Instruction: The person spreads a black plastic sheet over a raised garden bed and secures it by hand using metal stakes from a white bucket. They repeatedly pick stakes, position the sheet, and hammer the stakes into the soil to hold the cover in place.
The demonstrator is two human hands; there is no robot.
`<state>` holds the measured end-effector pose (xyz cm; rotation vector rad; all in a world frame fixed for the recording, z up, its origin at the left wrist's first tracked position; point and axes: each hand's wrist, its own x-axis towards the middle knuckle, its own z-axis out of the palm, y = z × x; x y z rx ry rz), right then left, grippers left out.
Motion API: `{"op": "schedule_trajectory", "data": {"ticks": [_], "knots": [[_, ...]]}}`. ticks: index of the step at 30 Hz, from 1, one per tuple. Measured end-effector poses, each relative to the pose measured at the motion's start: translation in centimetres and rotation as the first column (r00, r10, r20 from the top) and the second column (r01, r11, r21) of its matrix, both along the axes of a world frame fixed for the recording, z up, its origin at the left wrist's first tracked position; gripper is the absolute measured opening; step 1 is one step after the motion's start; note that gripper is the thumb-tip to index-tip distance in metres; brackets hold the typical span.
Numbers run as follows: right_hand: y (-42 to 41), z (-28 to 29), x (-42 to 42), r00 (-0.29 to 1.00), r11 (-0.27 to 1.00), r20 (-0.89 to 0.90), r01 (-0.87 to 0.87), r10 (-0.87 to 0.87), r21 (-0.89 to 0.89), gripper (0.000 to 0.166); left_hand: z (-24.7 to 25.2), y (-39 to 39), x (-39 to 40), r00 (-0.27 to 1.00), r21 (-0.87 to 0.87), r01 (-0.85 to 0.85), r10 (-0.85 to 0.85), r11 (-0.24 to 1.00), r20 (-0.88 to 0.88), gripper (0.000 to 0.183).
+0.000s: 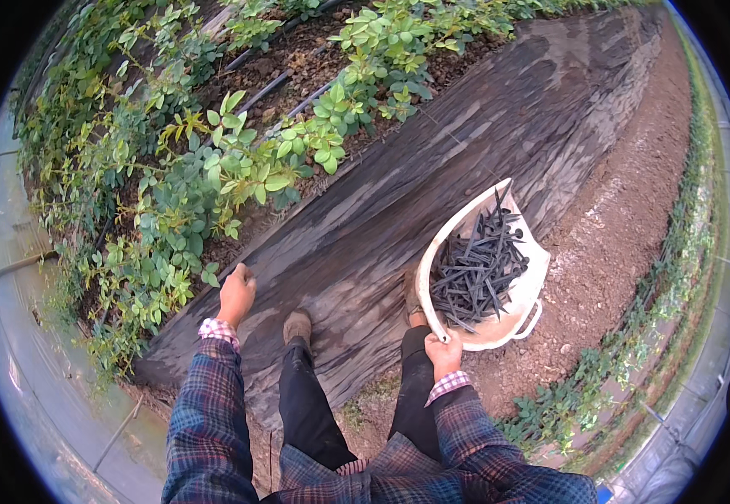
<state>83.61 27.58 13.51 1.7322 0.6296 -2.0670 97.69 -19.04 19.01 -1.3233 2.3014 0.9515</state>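
My right hand (444, 354) grips the lower rim of a white plastic basin (532, 268), which has a broken, jagged edge and a loop handle on its right side. Inside lies a heap of dark plastic ground pegs (478, 268) with pointed ends and round heads. My left hand (237, 295) is raised over the near edge of a dark ground-cover sheet (365, 220), beside the leafy row. Its fingers are curled; whether something small is between them cannot be told.
Leafy rose bushes (245, 157) fill the bed at the upper left, with black irrigation pipes (264, 91) on the soil. Bare soil (617, 208) and a strip of low plants (585, 384) run along the right. My shoe (297, 327) stands on the sheet. Plastic greenhouse film (30, 327) is at the far left.
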Motion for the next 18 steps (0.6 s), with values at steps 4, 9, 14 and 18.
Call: {"op": "schedule_trajectory", "data": {"ticks": [4, 9, 14, 18], "knots": [[3.7, -5.6, -4.8, 0.990, 0.991, 0.099, -0.112, 0.104, 0.078, 0.008, -2.9, 0.1, -8.4, 1.000, -0.131, 0.007, -0.003, 0.991, 0.027, 0.028], [7.1, -10.9, -9.4, 0.972, 0.971, 0.086, -0.225, 0.218, 0.078, 0.008, -7.2, 0.3, -14.6, 0.998, -0.159, -0.041, 0.049, 0.986, 0.048, 0.039], [7.6, -14.7, -12.7, 0.944, 0.947, 0.136, -0.313, 0.302, 0.065, 0.008, -9.3, -0.5, -15.3, 0.973, -0.206, 0.074, -0.025, 0.976, 0.229, 0.037], [7.1, -16.7, -13.3, 0.932, 0.941, 0.133, -0.339, 0.337, -0.007, 0.012, -8.1, -2.6, -15.0, 0.893, 0.098, -0.426, 0.435, 0.900, -0.112, 0.023]]}}
